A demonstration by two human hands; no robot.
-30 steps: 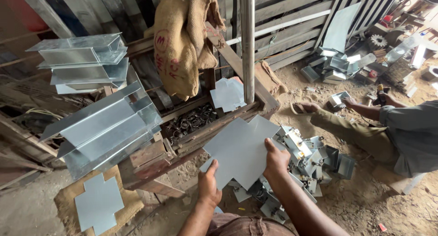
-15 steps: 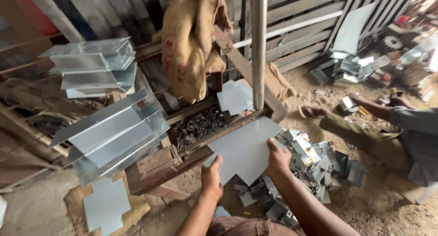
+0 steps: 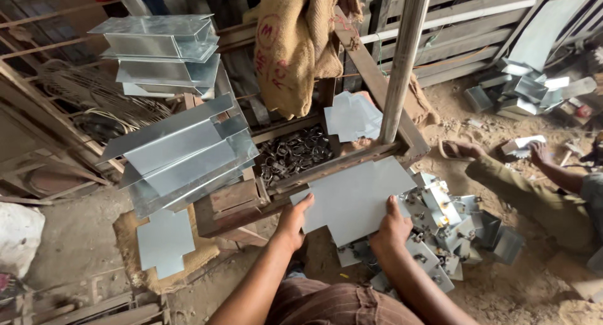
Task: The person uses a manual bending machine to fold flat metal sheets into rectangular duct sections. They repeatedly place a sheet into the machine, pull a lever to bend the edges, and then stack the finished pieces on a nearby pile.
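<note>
My left hand (image 3: 293,223) and my right hand (image 3: 392,227) both grip a flat cross-shaped sheet of grey metal (image 3: 355,199), one hand at each near corner. The sheet's far edge lies against the angled iron bar (image 3: 333,167) of a hand press, below its upright steel pole (image 3: 402,61). Behind the bar a wooden tray holds dark metal scraps (image 3: 295,154). More cut sheets (image 3: 353,115) lie behind the pole.
Folded sheet-metal channels (image 3: 179,152) are stacked at left, more (image 3: 157,48) above them. A cut blank (image 3: 164,242) lies on sacking. Several small bent metal boxes (image 3: 449,227) are piled at right. Another person (image 3: 534,187) sits on the dirt floor at right, handling a metal piece (image 3: 522,146). A burlap sack (image 3: 295,42) hangs above.
Both hands have pushed the sheet forward and a little left, so its far edge now rests at the press bar. The view has tilted slightly closer.
</note>
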